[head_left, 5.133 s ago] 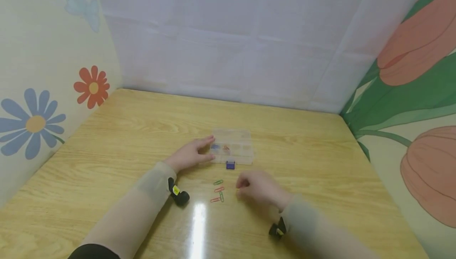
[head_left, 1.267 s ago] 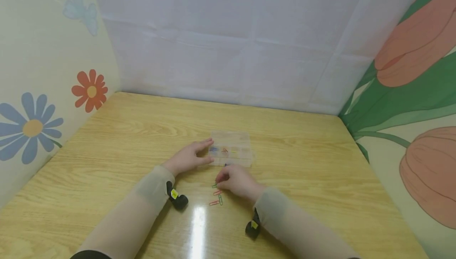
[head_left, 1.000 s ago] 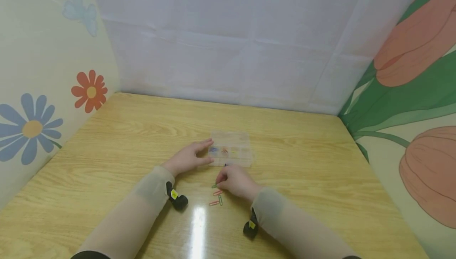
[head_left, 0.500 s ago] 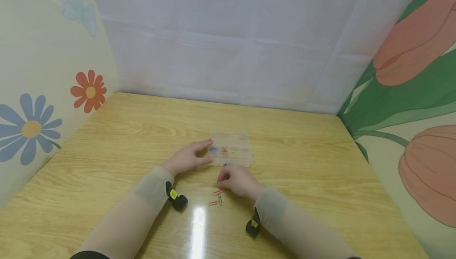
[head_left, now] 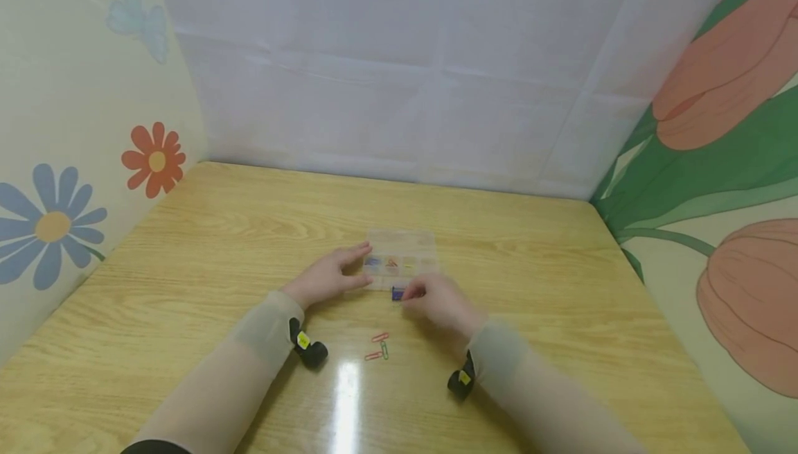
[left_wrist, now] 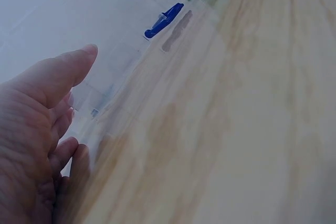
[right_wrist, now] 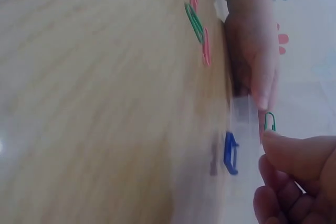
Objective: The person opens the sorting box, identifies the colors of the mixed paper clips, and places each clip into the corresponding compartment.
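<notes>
My right hand (head_left: 444, 305) pinches a green paper clip (right_wrist: 270, 120) between thumb and fingertips, just in front of the clear plastic compartment box (head_left: 402, 240). In the head view the fingers partly cover the box's blue latch (head_left: 397, 294). My left hand (head_left: 327, 278) lies at the box's left side, fingers and thumb spread along its edge and holding nothing. Inside the box, blue clips (head_left: 373, 262), red clips (head_left: 391, 263) and something yellow (head_left: 409, 266) sit in separate compartments of one row.
Two pinkish-red paper clips (head_left: 379, 337) and a green paper clip (head_left: 384, 351) lie close together on the wooden table (head_left: 262, 218), nearer the body. A white sheet (head_left: 399, 80) hangs behind the table, and painted panels stand at both sides.
The right hand picked up the upper green clip from the table and moved it up and right toward the box front. Earlier, a yellow item appeared in the box. The left hand stays put.
</notes>
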### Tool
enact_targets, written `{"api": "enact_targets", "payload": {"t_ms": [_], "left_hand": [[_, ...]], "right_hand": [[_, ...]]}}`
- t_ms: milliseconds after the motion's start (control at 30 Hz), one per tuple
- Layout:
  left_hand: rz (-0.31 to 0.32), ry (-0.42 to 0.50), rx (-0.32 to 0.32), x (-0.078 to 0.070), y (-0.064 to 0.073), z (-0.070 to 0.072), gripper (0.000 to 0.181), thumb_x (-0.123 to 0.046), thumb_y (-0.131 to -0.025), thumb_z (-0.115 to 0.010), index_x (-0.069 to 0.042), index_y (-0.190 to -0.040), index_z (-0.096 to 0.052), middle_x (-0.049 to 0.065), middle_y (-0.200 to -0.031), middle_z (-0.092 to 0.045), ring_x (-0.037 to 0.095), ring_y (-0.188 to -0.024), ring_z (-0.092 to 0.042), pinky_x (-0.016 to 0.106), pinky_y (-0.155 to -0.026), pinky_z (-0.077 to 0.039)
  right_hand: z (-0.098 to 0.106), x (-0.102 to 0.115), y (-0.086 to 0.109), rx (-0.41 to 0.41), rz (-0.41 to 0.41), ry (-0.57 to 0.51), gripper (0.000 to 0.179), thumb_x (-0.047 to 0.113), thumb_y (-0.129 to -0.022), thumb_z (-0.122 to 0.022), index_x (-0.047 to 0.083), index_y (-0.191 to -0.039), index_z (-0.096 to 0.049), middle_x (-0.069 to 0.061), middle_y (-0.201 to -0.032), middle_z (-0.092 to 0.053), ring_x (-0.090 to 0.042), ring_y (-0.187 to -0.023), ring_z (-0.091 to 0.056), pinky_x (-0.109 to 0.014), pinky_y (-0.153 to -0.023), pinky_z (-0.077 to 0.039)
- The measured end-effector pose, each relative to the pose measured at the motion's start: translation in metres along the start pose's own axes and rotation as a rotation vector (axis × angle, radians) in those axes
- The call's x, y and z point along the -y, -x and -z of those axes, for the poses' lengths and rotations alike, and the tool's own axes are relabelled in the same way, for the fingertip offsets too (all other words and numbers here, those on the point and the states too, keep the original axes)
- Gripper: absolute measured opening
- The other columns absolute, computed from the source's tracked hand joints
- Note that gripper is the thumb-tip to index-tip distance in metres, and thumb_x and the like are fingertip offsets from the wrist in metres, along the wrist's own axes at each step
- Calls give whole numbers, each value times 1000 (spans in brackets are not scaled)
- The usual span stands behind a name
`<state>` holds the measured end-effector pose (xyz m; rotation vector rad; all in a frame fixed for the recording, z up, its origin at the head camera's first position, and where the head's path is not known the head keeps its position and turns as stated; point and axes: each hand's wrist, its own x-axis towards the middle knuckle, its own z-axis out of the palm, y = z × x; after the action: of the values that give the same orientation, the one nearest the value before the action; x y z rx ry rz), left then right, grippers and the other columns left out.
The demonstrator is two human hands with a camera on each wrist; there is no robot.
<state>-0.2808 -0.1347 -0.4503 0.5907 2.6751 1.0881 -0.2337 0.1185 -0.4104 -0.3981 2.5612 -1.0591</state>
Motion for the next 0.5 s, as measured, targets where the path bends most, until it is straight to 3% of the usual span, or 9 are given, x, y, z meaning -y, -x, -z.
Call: {"api": "enact_targets", "payload": {"t_ms": [500], "left_hand": [[2, 0, 5, -2, 1, 0, 80, -58, -85, -63, -26, -151, -32, -3, -158, -24, 33, -143, -23, 55, -114, -17]], "right_hand": [[38, -16, -19, -164, -128, 1, 5, 12, -89, -67, 12, -92, -71, -1, -93, -66, -18, -88, -58, -36, -79, -50]]}}
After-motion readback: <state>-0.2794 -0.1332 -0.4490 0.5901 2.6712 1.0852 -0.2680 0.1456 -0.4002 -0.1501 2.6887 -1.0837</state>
